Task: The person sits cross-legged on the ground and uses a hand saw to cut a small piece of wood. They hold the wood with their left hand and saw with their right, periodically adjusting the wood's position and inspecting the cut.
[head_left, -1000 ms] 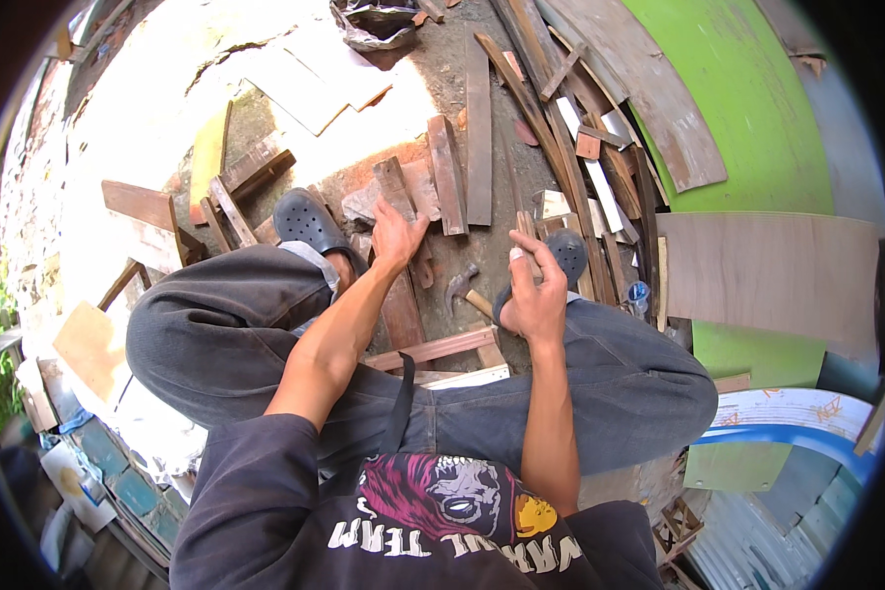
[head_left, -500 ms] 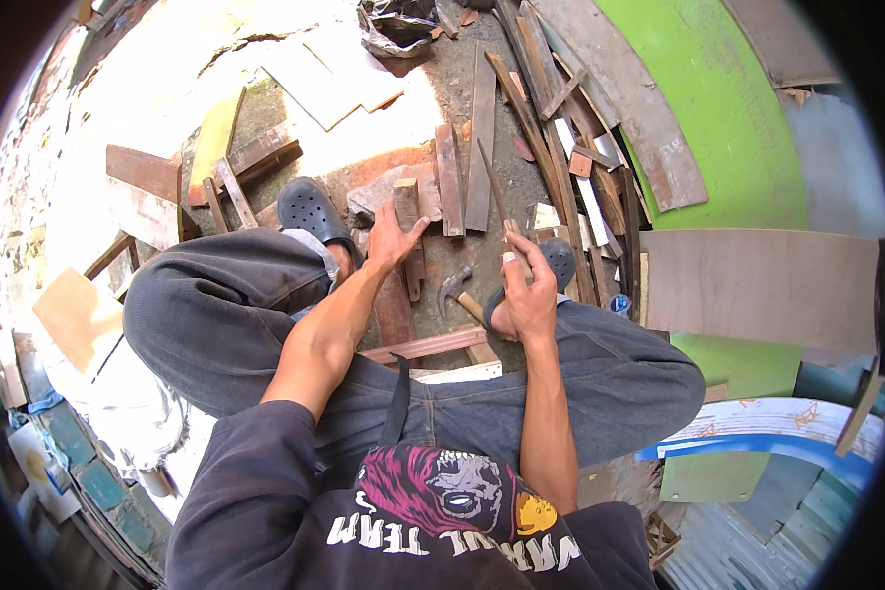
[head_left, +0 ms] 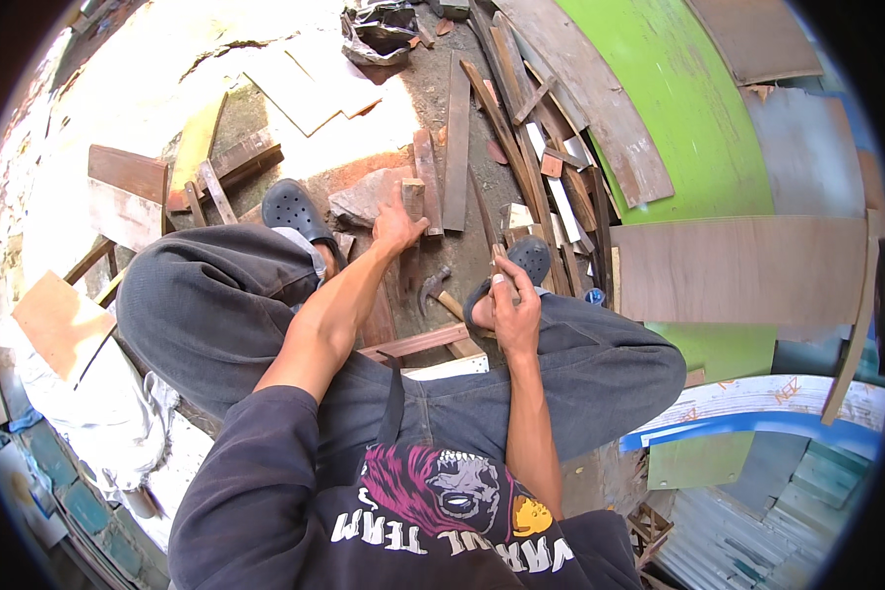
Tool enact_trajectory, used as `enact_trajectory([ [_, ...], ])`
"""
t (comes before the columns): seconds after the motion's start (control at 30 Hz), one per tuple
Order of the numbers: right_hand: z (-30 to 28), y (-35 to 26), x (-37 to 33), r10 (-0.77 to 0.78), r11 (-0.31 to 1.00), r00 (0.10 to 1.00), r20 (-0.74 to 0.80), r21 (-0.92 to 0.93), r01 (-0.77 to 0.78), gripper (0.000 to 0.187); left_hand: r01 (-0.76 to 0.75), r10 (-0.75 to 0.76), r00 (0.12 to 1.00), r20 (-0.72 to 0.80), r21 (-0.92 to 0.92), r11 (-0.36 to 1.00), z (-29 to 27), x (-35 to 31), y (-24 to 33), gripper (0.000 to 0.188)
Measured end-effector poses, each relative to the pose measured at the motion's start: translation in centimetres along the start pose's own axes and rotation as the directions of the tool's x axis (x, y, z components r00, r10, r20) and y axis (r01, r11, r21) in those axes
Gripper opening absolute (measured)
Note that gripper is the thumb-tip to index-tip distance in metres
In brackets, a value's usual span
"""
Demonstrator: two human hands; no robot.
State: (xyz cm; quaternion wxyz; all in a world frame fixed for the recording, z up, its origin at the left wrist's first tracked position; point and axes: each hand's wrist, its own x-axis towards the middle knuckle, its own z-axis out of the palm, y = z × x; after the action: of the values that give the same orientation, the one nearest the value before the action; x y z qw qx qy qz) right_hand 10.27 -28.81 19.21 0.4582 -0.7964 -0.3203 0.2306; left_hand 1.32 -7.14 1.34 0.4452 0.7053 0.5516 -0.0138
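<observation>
My left hand (head_left: 397,224) grips an upright-looking wooden block (head_left: 413,195), its thumb across the near side and its fingers along the left. A grey stone (head_left: 362,197) lies just left of the block. My right hand (head_left: 517,310) is closed round the wooden handle of a long, narrow tool (head_left: 482,208) that looks like a handsaw seen edge-on, pointing away from me. Between my feet rests a claw hammer (head_left: 437,292) with a wooden handle. Nearer to me is a pinkish wooden strip (head_left: 418,344) beside a white-edged piece (head_left: 450,368).
Long scrap planks (head_left: 521,128) pile up at the right, beside a green panel (head_left: 693,118) and a brown board (head_left: 737,267). Wood offcuts (head_left: 128,187) lie at the left. A dark plastic bag (head_left: 379,34) sits at the far side. My clogs (head_left: 300,208) flank the work spot.
My left hand has closed on the wooden block, its thumb moving in from the side. My right hand has drawn slightly nearer with the saw-like tool. The whole view has shifted a little.
</observation>
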Motion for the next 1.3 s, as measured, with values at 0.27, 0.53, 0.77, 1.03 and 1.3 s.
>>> enact_trajectory([
  [0.27,-0.4,-1.8,-1.3,0.077,0.997,0.997,-0.004,0.027,-0.077,0.034,0.023,-0.024,0.999,-0.023,-0.029,0.999,0.2,-0.2,-0.3,0.115],
  [0.53,0.7,-2.8,-1.6,0.121,0.985,0.988,0.095,0.114,-0.132,0.035,0.081,-0.091,0.989,-0.116,-0.082,0.993,0.5,-0.1,-1.2,0.116],
  [0.77,1.3,-4.1,-1.7,0.212,0.948,0.966,0.147,0.209,-0.239,0.034,0.127,-0.137,0.988,-0.068,-0.129,0.983,0.4,0.3,-1.4,0.118],
  [1.03,3.0,-3.1,-1.5,0.075,0.964,0.993,0.089,0.248,-0.095,0.044,0.026,-0.036,0.996,-0.078,-0.124,0.992,0.6,-0.5,-1.8,0.12],
  [1.3,3.6,-3.4,-1.5,-0.021,0.989,0.993,0.113,0.147,0.004,0.053,-0.163,0.149,0.986,-0.069,-0.294,0.942,-0.9,1.7,-4.6,0.098],
])
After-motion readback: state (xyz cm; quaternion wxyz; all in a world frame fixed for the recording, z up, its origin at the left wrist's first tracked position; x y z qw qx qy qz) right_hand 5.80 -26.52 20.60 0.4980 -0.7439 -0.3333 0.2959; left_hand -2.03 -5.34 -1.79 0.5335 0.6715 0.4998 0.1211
